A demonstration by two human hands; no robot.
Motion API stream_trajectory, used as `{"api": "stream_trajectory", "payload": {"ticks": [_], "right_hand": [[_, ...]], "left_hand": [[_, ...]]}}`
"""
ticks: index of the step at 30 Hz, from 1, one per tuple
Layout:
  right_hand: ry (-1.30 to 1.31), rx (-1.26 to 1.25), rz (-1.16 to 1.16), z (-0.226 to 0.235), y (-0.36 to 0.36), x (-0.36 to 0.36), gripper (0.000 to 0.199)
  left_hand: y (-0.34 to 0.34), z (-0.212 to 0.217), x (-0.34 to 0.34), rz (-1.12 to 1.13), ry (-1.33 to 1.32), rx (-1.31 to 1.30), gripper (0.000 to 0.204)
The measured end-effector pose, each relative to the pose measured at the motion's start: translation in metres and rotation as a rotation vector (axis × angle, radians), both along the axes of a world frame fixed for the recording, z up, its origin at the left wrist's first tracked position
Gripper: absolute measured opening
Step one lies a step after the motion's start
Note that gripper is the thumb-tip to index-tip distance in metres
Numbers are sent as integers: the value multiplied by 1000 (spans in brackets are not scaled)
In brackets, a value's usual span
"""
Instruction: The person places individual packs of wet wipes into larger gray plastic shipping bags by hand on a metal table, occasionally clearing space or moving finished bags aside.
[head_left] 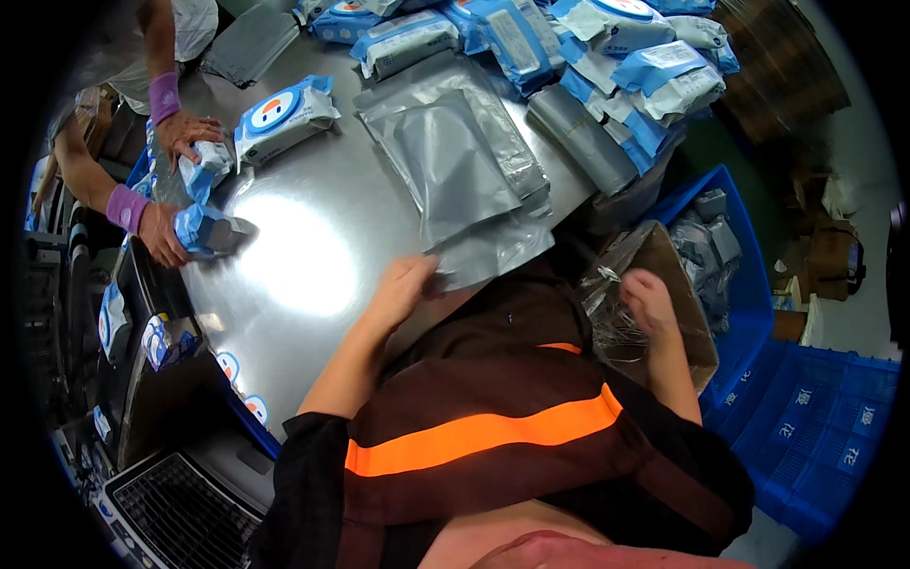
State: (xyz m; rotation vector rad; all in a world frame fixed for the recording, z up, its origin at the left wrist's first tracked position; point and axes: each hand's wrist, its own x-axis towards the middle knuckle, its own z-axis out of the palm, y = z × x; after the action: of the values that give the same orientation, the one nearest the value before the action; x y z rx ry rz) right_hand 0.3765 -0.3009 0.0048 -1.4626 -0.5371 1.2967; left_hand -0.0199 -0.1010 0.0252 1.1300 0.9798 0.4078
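Note:
My left hand [403, 287] rests at the near edge of a shiny metal table [303, 256], its fingers pinching the corner of a grey plastic mailer bag [493, 248]. That bag is the lowest of a stack of grey bags [455, 152] fanned out on the table. My right hand [649, 302] hangs over a cardboard box lined with clear plastic [630, 313] at my right side; its fingers are curled and I see nothing in them. Blue-and-white wet-wipe packs [607, 57] are piled at the far side of the table.
Another person at the left, with purple wrist sleeves, holds a wipe pack [204, 230] going into a grey bag, the other hand [185, 133] on a second pack. A single pack [284, 114] lies nearby. Blue crates [806, 427] stand to my right, one with filled grey bags [706, 247].

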Motion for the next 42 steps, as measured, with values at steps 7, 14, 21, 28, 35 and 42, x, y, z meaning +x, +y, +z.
{"api": "stream_trajectory", "payload": {"ticks": [7, 14, 21, 28, 35, 42], "right_hand": [[-1401, -577, -88, -77, -127, 83, 53], [-1551, 847, 418, 51, 133, -105, 48], [-412, 189, 364, 31, 180, -137, 24], [-1014, 141, 360, 23, 210, -162, 22], [-1043, 255, 456, 10, 229, -165, 45], [97, -9, 245, 62, 200, -168, 63]], "left_hand": [[5, -12, -56, 122, 288, 485, 25], [39, 8, -27, -390, 264, 1708, 51], [37, -6, 4, 238, 189, 1008, 31], [59, -35, 24, 440, 215, 827, 31], [78, -64, 15, 439, 232, 522, 43], [47, -7, 11, 251, -283, 65, 48]]}}
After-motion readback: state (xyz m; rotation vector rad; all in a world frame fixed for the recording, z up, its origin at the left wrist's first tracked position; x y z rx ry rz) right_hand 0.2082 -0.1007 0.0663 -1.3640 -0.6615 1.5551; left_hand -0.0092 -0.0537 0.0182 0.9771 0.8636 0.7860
